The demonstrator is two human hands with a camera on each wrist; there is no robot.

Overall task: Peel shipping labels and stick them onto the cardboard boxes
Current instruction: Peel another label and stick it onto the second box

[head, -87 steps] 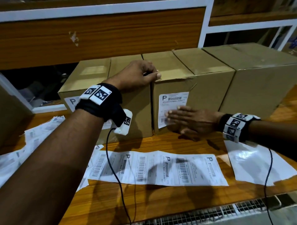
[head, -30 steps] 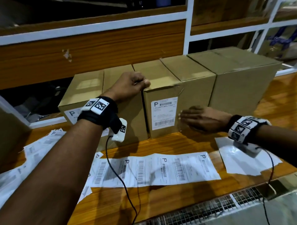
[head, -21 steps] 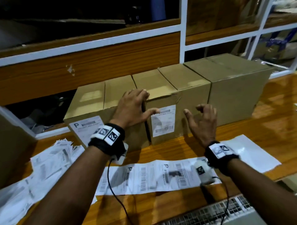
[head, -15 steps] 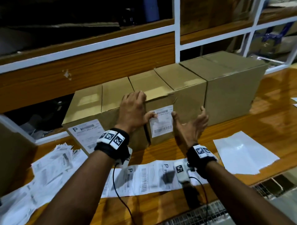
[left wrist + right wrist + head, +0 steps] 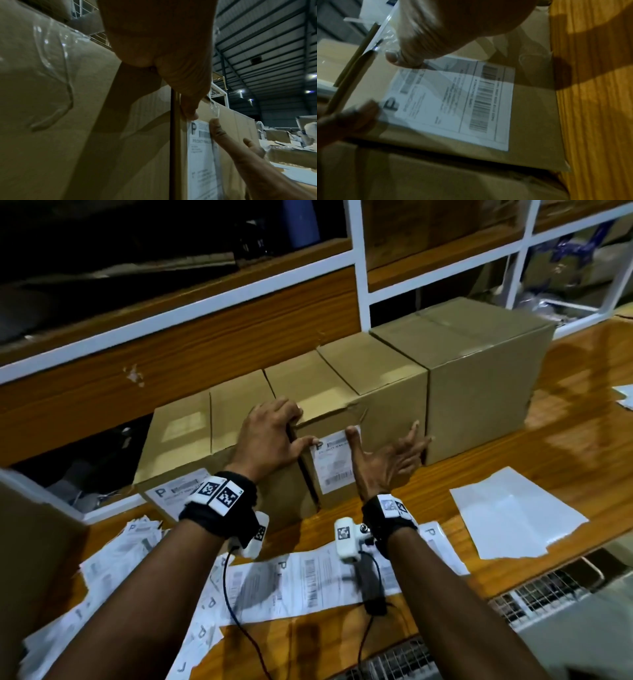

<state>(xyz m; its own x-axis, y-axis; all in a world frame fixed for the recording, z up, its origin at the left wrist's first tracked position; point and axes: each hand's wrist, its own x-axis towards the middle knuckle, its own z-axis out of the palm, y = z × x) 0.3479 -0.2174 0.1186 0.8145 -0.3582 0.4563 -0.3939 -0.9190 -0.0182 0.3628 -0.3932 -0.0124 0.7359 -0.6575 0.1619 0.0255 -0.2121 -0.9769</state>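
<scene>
Three cardboard boxes stand in a row on the wooden table. The middle box carries a white shipping label on its front. My left hand grips that box's top left corner, fingers curled over the edge into the gap and thumb at the label's upper left corner. My right hand is open with spread fingers before the box front, its thumb touching the label's top edge. The left box also bears a label.
A strip of unpeeled labels lies along the table's front under my wrists. Loose labels pile up at the left. A blank white backing sheet lies at the right. The larger bare box stands at the right, with shelving behind.
My right hand left its flat sideways press on the box front and now stands fingers-up with the thumb at the label's top. My left thumb came down onto the label's corner.
</scene>
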